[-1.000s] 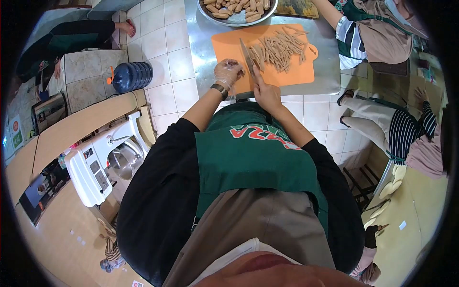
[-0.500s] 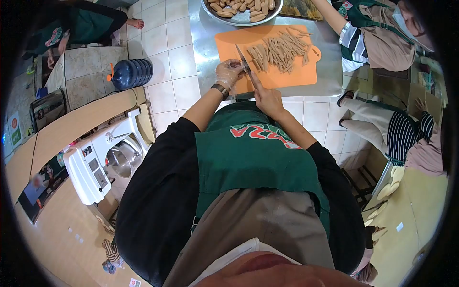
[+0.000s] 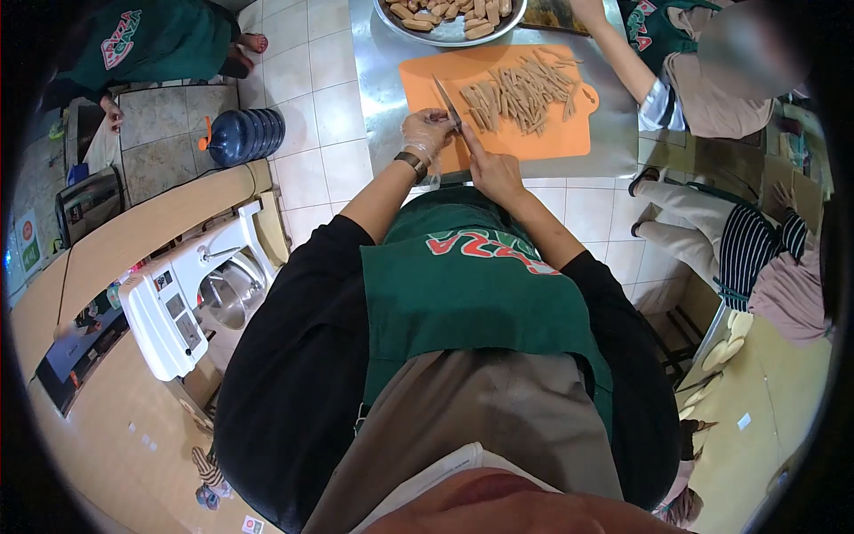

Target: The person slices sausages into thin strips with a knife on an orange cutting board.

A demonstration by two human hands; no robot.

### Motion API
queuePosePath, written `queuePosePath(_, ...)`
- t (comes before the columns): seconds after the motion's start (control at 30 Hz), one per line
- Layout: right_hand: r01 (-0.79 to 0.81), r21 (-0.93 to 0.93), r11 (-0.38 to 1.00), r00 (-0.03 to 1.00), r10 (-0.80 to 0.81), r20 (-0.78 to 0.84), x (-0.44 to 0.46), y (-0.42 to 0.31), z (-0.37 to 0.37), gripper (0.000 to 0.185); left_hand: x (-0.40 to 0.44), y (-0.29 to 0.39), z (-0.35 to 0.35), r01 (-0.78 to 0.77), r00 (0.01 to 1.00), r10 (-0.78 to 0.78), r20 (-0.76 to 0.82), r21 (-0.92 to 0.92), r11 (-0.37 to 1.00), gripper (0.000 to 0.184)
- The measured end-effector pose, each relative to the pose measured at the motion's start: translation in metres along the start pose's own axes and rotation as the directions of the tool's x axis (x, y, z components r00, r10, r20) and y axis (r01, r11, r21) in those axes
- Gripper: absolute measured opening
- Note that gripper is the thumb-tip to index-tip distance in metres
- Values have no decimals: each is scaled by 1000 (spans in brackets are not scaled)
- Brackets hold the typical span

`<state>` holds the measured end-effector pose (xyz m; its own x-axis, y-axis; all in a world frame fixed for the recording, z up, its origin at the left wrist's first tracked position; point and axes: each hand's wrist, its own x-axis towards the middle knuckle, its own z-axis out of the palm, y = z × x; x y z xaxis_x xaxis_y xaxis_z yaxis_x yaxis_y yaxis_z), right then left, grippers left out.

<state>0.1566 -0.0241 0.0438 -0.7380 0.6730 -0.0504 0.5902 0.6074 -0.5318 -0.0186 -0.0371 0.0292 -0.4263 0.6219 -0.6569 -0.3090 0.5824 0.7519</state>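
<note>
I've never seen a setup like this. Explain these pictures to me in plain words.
There's no machine doing the work here, just a person with two hands. Every picture comes from one camera worn on that person's head, looking forward and down, which is why their green apron fills the middle.

The right hand holds a knife. The left hand, in a clear glove, is close beside the blade; whether it pinches a piece is too small to tell.

Before them, an orange cutting board lies on a metal table. On the board is a pile of brown strips. Beyond it stands a metal bowl of thicker brown pieces. The arm at upper right belongs to someone else.
</note>
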Motion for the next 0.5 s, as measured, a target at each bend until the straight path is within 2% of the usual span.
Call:
queuePosePath(0.13, -23, -13, 1000, 999, 23, 29, 11, 2, 7, 79, 2, -4, -1, -8, 1000, 8, 12, -25, 1000, 30)
queuePosePath(0.2, -31, 7, 999, 997, 30, 73, 17, 3, 10, 79, 3, -6, 1, -32, 999, 36, 25, -144, 989, 24)
queuePosePath(0.23, -32, 9, 999, 997, 31, 74, 15, 3, 10, 79, 2, -7, 2, -31, 999, 35, 24, -142, 989, 24)
queuePosePath(0.33, -42, -2, 999, 997, 42, 72, 2, 3, 12, 80, 2, -10, 3, -78, 997, 77, -17, -65, 995, 30)
queuePosePath(0.4, 17, 11, 1000, 999, -16, -51, -21, 7, 8, 80, 9, -16, 4, -133, 990, 135, -46, 37, 990, 29)
queuePosePath(0.5, 79, 16, 997, 996, -78, -50, -37, 11, -9, 78, 12, -20, 1, -191, 980, 193, -39, 67, 979, 28)
